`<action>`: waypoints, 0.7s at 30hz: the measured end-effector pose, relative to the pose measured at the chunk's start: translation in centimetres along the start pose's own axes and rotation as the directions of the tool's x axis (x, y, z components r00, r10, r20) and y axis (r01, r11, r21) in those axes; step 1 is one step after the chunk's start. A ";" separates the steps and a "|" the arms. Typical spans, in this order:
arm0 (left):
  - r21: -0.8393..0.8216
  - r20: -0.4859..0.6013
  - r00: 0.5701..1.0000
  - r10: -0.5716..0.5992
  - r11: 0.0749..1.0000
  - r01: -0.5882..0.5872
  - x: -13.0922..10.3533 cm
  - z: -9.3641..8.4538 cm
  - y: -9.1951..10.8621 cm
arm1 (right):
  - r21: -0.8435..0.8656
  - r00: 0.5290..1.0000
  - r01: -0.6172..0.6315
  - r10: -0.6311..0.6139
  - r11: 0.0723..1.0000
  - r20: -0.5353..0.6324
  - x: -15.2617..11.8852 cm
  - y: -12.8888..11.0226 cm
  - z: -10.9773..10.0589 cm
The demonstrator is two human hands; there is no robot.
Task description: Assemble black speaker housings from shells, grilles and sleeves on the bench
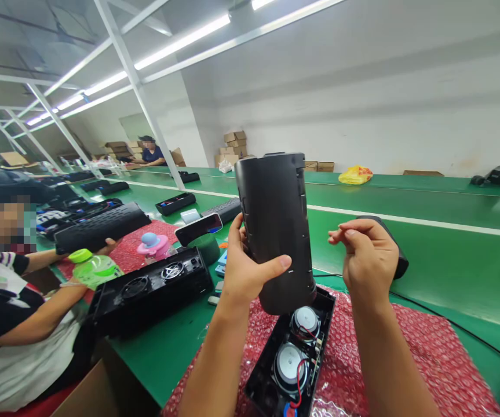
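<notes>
My left hand [250, 263] grips a black curved speaker housing [273, 226], thumb across its face, and holds it upright in the air. Below it lies an open black speaker half [271, 370] with two round silver-backed speaker drivers [291, 362] and red wires inside. My right hand [369, 255] is raised to the right of the housing, apart from it, thumb and fingertips pinched together. Whatever is between those fingertips, if anything, is too small to make out. Red bubble wrap [389, 353] is spread under the open speaker half.
Another black speaker box [154, 289] stands to the left, near a phone [199, 229] and a green tape roll [206, 249]. At far left a co-worker [10, 313] handles a black grille housing [102, 226]. A black cable [458, 327] crosses the green table [449, 260] at right.
</notes>
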State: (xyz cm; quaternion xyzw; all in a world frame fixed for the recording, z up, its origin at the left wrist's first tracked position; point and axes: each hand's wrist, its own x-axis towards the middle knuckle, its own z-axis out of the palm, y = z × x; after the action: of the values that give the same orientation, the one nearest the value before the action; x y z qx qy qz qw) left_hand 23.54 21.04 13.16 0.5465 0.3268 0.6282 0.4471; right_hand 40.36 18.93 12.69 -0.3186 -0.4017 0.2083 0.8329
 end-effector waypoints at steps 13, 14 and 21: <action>0.806 -0.053 0.620 0.783 0.400 -0.437 -1.7 2.1 -1.8 | -0.067 0.789 -0.150 0.161 0.986 0.593 -2.3 1.3 1.8; 0.831 0.046 0.617 0.786 0.313 -0.460 -2.2 2.3 -1.6 | -0.015 0.795 -0.184 0.157 0.983 0.586 -2.4 1.9 2.0; 0.706 0.436 0.756 0.488 0.336 -0.624 -4.5 2.0 0.2 | 0.155 0.887 -0.238 0.149 0.959 0.438 0.2 6.2 -0.6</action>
State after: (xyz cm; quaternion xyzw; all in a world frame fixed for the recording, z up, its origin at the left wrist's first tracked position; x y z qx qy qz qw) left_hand 25.50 16.65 11.89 0.8098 0.3384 0.4725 -0.0802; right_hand 40.41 23.25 8.20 -0.2176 -0.5146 0.3947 0.7294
